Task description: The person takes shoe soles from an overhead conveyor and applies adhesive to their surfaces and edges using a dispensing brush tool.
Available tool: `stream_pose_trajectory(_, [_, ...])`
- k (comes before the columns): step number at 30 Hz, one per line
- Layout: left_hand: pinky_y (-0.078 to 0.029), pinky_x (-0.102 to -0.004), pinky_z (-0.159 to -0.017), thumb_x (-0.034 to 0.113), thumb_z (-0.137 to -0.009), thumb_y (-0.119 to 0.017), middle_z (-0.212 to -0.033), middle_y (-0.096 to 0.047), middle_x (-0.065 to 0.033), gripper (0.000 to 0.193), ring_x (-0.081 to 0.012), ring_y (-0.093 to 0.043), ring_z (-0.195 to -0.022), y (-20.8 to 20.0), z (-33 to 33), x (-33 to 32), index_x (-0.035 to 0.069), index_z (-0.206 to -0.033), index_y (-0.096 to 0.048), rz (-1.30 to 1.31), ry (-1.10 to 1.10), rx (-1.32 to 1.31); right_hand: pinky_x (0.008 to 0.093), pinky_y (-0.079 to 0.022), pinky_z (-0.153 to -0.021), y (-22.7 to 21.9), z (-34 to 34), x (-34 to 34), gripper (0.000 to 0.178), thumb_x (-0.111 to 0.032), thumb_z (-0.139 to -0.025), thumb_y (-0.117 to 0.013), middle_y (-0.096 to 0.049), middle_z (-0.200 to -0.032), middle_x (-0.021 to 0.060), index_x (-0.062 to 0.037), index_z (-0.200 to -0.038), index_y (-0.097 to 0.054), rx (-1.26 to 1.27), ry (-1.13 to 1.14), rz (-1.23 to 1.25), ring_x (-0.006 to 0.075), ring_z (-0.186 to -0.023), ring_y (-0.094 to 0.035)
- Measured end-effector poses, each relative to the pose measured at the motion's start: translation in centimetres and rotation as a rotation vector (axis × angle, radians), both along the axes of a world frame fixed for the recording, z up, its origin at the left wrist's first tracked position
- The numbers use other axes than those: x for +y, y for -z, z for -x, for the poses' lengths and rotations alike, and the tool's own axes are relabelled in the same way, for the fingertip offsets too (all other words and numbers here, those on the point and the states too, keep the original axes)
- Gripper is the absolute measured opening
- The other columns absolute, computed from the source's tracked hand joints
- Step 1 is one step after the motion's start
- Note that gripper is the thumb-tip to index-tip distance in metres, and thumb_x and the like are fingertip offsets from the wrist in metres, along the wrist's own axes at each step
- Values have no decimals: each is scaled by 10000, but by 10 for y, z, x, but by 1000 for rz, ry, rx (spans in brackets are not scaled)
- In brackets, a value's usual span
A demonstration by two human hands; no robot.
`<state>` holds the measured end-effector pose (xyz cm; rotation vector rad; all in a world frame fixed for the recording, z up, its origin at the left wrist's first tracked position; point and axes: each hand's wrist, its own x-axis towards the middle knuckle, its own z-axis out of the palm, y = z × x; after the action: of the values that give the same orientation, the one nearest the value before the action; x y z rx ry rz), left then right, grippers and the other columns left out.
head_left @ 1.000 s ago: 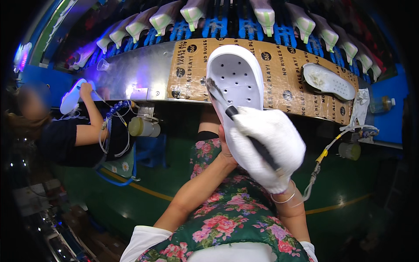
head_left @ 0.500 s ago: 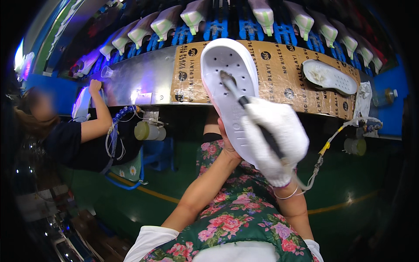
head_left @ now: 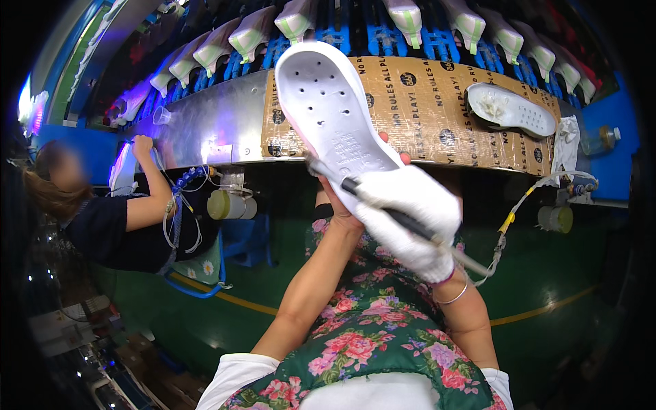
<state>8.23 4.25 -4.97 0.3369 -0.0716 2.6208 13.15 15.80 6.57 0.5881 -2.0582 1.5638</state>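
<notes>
A pale white shoe sole (head_left: 321, 89) with small round holes is held up at a tilt, toe end away from me. My bare left hand (head_left: 344, 206) grips its heel part from beneath, and fingertips show past the right edge. Gloved in white knit, my right hand (head_left: 413, 212) is closed round the dark handle of a brush (head_left: 352, 186). Its blurred head lies at the sole's left edge near the heel; whether it touches is hard to tell. A pale tube runs from the handle's rear end.
Printed cardboard (head_left: 437, 116) covers the metal bench (head_left: 205, 130). On it lies another sole (head_left: 512, 111) with a whitish clump. Wrapped shoe forms (head_left: 468, 27) stand in a row behind. A hose (head_left: 509, 219) hangs at right, near a jar (head_left: 601, 140). A co-worker (head_left: 116, 212) sits at left.
My right hand has drawn the brush from the sole's toe area down to its left edge near the heel. The sole has shifted slightly left and away, turning a little.
</notes>
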Motion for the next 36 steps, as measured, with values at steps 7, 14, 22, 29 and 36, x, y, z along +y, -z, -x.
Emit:
stream_pose_trajectory(7, [-547, -659, -945, 943, -743, -538, -1392, -526, -341, 1176, -560, -599, -1194, -9, 14, -10, 88, -1535, -379, -18, 95, 84, 383, -570, -796, 5, 1, -8, 276, 0, -763, -807, -759, -975, 123, -45, -1032, -763, 127, 4, -153, 299, -866, -735])
stream_pose_trajectory(14, [-543, -690, -905, 918, -744, -584, -1321, -572, -327, 1147, -558, -619, -1136, -12, 24, -19, 81, -1506, -401, 115, -4, -26, 360, -565, -757, 12, 6, 4, 306, 21, -758, -806, -757, -968, 127, -40, -1055, -759, 153, 40, -172, 256, -820, -719])
stream_pose_trajectory(22, [-541, -700, -888, 924, -715, -606, -1335, -556, -348, 1150, -596, -605, -1125, -17, 28, -21, 122, -1511, -394, 28, 66, 84, 396, -570, -759, 21, 3, 13, 280, 16, -750, -802, -758, -982, 124, -44, -1019, -751, 1, -109, -44, 278, -827, -735])
stream_pose_trajectory(29, [-573, -627, -866, 917, -726, -603, -1508, -491, -132, 1231, -469, -609, -1163, -19, 29, -36, 125, -1611, -282, 200, 15, -6, 369, -580, -782, 14, -2, 19, 295, -28, -767, -818, -767, -994, 104, -83, -1053, -778, -116, -303, -58, 289, -880, -745])
stream_pose_trajectory(36, [-391, -466, -861, 853, -691, -720, -1433, -509, -121, 1202, -335, -496, -955, -29, 45, -33, 71, -1536, -375, 172, 102, 124, 381, -572, -769, 27, -19, 5, 262, -33, -768, -834, -770, -1001, 122, -73, -1021, -777, 25, -237, -206, 298, -874, -733])
